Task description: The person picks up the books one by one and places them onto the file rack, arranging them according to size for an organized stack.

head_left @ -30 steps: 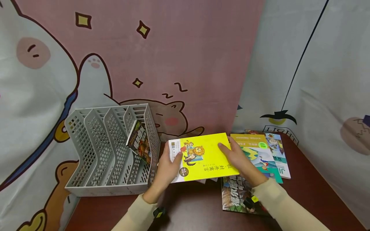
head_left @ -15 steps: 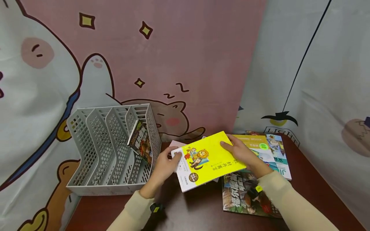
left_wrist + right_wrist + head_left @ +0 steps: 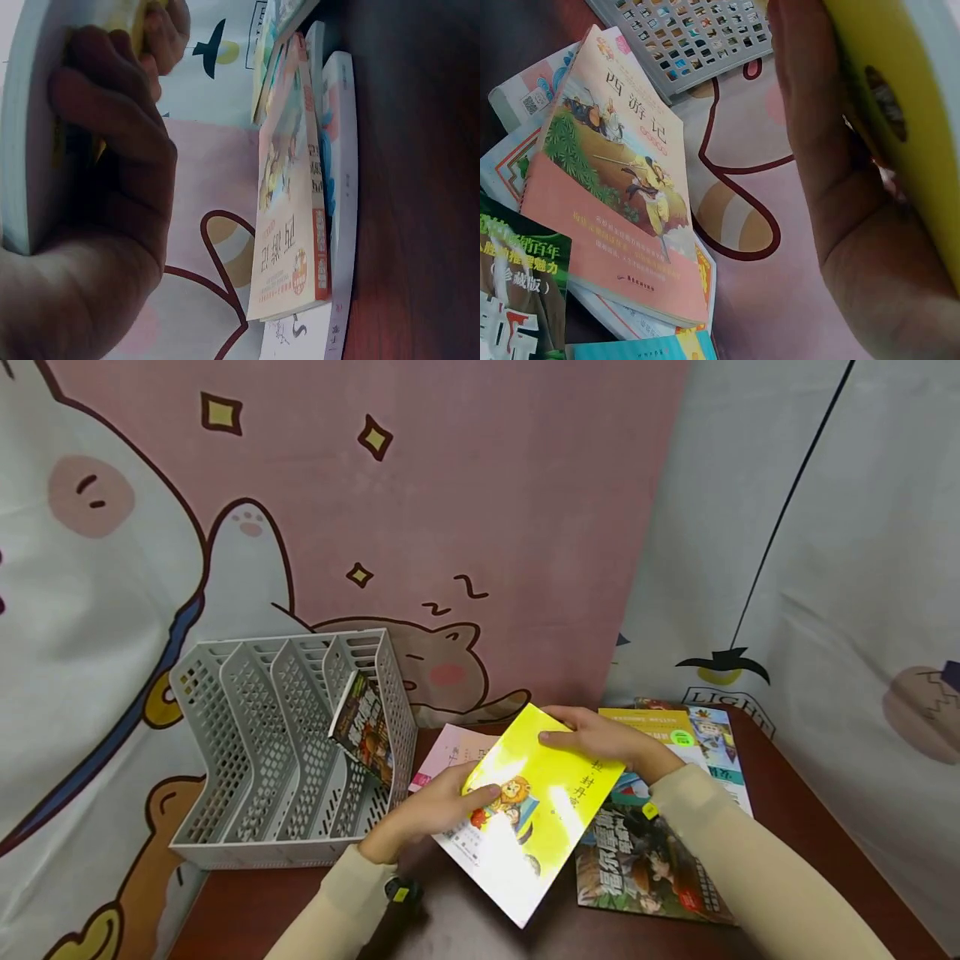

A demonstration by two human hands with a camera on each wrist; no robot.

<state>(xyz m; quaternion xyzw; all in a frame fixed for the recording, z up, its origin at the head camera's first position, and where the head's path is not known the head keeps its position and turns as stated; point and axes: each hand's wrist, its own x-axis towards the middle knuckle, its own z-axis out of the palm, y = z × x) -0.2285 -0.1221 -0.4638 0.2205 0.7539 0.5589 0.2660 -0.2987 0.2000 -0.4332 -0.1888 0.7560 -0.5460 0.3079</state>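
Carrying books, brown table fronts cartoon-print cloth.

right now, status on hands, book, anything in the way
Left hand, right hand: both gripping yellow book. Held up off table. Nearby clutter: pink book beside grey rack.

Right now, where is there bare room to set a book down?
Bare table shows right of the blue-and-white book, and in front, between the rack and the flat dark book. The rack's three left slots look free too. It's crowded behind the yellow book, around the pink book, and where books overlap at right.
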